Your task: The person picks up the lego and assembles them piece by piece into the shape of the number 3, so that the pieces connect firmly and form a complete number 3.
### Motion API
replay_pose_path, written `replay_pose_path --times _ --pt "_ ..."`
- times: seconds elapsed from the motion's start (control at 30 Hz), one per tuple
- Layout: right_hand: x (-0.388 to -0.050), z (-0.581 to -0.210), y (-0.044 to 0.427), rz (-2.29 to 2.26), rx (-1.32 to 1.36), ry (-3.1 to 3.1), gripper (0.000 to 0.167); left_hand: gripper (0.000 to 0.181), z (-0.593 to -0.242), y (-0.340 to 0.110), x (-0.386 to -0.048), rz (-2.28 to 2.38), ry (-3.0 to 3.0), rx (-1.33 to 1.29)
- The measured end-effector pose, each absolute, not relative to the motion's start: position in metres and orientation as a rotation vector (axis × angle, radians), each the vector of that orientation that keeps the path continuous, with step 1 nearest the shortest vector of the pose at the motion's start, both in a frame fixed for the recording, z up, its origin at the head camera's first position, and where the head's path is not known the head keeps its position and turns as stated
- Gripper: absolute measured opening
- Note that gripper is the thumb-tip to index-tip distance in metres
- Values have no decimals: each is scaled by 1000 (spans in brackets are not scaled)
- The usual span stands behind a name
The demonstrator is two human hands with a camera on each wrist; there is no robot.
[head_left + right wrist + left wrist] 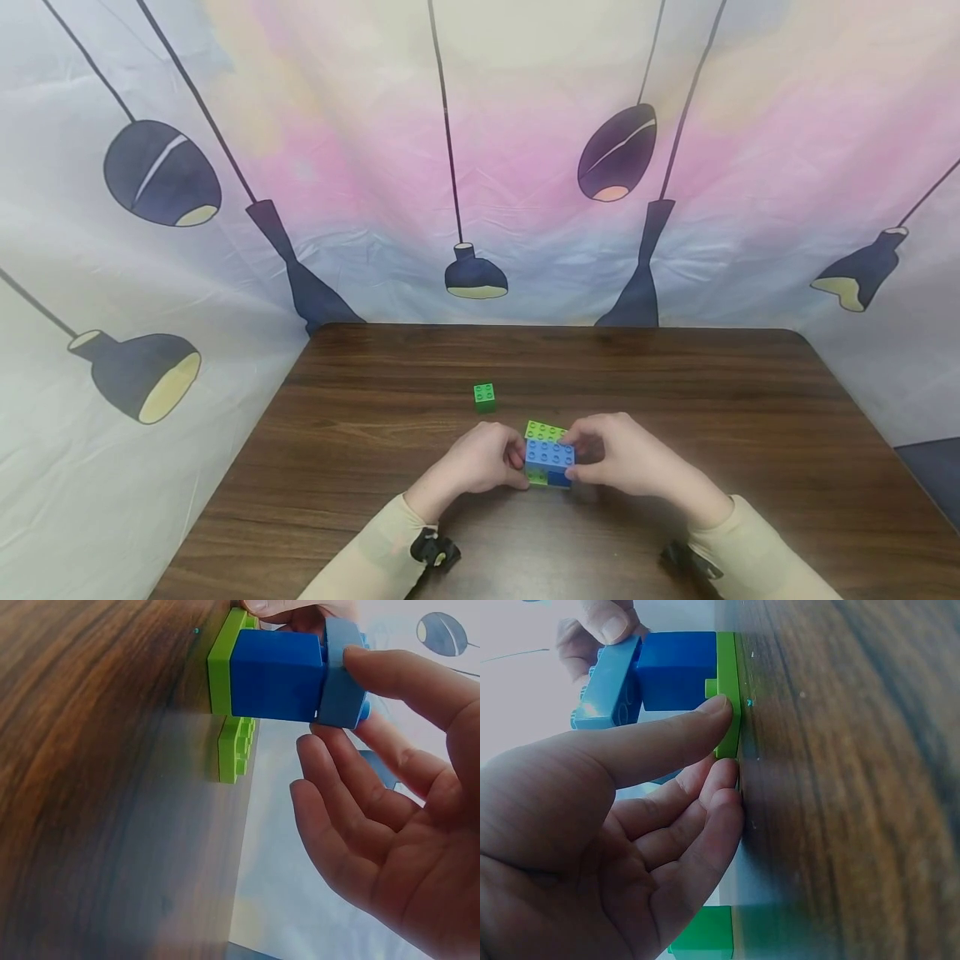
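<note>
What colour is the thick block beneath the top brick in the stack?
The thick block is deep blue; the right wrist view shows it best.

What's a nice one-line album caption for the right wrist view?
Right hand holding a light-blue brick at the top of a dark-blue block, with a lime-green plate beneath.

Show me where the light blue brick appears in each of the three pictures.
Head: light blue brick, lower half, just right of centre.
Left wrist: light blue brick, upper left.
Right wrist: light blue brick, near the top, right of centre.
Shared landmark: the dark blue brick next to it.
</note>
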State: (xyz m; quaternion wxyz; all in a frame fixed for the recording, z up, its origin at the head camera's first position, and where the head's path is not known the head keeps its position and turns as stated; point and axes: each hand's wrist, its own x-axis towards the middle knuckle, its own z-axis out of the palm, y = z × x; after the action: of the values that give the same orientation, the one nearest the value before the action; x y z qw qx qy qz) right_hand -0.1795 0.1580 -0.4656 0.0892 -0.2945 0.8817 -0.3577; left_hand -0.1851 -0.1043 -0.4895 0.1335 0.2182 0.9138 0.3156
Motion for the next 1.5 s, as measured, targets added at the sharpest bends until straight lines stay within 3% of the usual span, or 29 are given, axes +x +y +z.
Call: replay_pose_path --times 0.53,0.8,1.03,1.5 --pt "-179 -465 158 -1015 -897 2647 30 27 -491 -104 -185 909 2640 622" --pt "-180 -464 158 -989 -888 2659 41 27 -490 -104 -185 910 2643 626" --pt "-180 -463 159 -984 -889 2681 30 26 -491 -104 -186 915 2643 631" --pt "-178 -456 162 -947 -915 2712 25 25 -492 -105 -187 899 2668 679"
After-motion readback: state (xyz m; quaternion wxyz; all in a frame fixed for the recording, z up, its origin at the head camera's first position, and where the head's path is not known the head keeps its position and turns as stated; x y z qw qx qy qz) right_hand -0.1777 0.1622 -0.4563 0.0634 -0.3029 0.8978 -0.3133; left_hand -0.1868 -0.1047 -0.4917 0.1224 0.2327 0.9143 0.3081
